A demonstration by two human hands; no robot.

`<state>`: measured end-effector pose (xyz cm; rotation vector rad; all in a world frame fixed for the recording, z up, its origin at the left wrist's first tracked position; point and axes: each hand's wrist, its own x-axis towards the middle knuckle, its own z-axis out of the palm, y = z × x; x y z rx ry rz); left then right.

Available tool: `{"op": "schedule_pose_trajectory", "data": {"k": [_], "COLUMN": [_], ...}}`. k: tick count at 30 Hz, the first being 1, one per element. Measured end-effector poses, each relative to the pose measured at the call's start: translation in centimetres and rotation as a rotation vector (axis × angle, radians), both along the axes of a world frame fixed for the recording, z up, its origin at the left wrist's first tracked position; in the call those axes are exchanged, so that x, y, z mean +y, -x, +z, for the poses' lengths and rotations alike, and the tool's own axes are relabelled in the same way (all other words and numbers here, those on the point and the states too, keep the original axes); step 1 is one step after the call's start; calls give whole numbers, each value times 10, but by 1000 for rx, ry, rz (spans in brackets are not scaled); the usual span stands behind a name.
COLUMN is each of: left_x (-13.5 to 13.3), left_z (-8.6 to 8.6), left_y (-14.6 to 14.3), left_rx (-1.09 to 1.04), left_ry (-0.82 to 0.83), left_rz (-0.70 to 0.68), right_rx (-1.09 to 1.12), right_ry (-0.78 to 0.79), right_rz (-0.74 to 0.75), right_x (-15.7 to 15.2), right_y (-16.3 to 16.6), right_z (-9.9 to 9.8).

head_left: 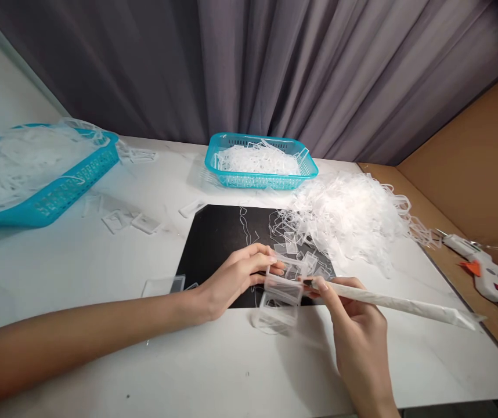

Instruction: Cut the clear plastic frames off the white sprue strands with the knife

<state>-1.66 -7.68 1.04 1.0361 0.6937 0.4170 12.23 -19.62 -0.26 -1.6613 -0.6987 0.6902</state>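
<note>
Pinched in the fingers of my left hand [235, 273] is a translucent plastic part made of joined rectangular frames [282, 290]. It hangs over the near edge of a black mat [209, 249]. My right hand [356, 331] grips a slim tool with a long handle wrapped in white [392, 299]. The tool's dark tip is at the right edge of the plastic part; its exact shape is too small to tell. Small clear rectangular pieces [307, 264] and thin curled strips [244, 223] lie on the mat behind my hands.
A big heap of white plastic trimmings [353, 217] covers the mat's far right corner. Blue baskets stand at the back [262, 183] and left [79, 180], both filled with plastic pieces. A white glue gun [486, 270] lies at the right. Loose clear frames [144, 223] lie on the left.
</note>
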Motion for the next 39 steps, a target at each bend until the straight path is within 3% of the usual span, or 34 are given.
{"op": "schedule_pose_trajectory", "data": {"k": [3,7,9,11,16,21,26,33,36,39], "left_x": [4,3,-3,-10,-20,-18,-22,-21,-20,-22], "left_z": [-1,-3,-3,-5,-13,-16,-14,-15,-8,2], "left_y": [1,3,4,5,4,2,2,1,3,6], "left_rx": [172,257,255,243,247,245,245,207,195,190], "left_ry": [-254,-799,-1008,-1096,-1078,-936,-790,-866,-824,-669], "left_rz": [77,260,177,43,-1,13,32,84,79,-3], "right_rx": [2,-22,-58,-121,-235,-525,-739,-821,-835,-816], "right_ry": [-2,31,34,35,-155,-316,-300,-411,-322,-193], "right_rz": [-28,-17,-1,6,35,82,115,183,98,16], "right_x": [0,0,0,-1,-3,-1,0,2,2,2], "right_y": [0,1,3,7,23,31,29,20,15,7], "right_z": [-1,1,2,1,-5,-7,-8,-15,-21,-24]}}
